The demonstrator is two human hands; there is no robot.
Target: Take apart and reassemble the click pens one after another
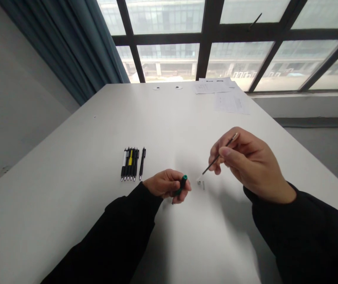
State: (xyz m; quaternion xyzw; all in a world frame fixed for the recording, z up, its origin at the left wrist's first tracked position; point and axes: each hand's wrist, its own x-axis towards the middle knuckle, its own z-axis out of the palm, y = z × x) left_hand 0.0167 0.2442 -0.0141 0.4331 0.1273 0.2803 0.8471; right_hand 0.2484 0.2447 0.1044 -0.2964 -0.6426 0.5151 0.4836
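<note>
My left hand (169, 185) is closed around a green and black pen barrel (183, 182), its open end tilted up and toward the right. Between the thumb and fingers of my right hand (248, 161) is a thin dark pen refill (218, 157), slanting down to the left with a pale lower end. Below that end, a small metal pen tip (199, 182) and a small spring (203, 185) lie on the white table. The two hands are apart, with these small parts between them.
Several pens (130, 163), mostly black, lie in a row left of my left hand, and one black pen (142, 163) lies slightly apart. Sheets of paper (231, 102) rest at the far right of the white table (169, 126). Behind are windows and a blue curtain (68, 39).
</note>
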